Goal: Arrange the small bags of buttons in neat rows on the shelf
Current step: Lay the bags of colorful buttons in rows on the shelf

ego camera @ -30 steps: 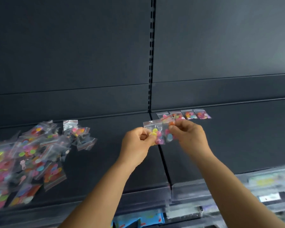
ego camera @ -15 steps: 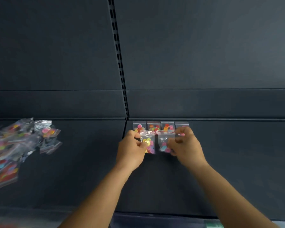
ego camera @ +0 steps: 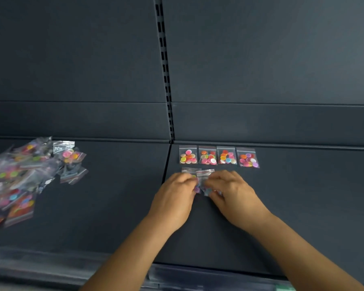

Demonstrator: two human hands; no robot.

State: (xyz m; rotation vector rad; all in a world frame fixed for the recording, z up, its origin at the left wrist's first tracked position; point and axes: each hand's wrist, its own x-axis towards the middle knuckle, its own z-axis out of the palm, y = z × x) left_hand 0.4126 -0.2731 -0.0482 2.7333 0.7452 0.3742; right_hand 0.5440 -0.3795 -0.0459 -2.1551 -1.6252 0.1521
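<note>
Both hands (ego camera: 206,196) pinching two bags (ego camera: 204,175)

Illumination: dim, even, soft; shadows faint. Motion blur affects the loose bag pile (ego camera: 19,177) (left edge) and both hands' fingers (ego camera: 189,181). The back row of bags (ego camera: 218,155) renders sharp. Wide-angle distortion bends the shelf (ego camera: 303,206) edges.

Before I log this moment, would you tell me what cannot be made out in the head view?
- The two bags under the hands: the left hand and right hand cover most of both, so their buttons and exact placement are unclear.
- The heap of loose bags: blurred and cut off by the left edge, so it cannot be counted.
- The shelf's front edge: blurred.
</note>
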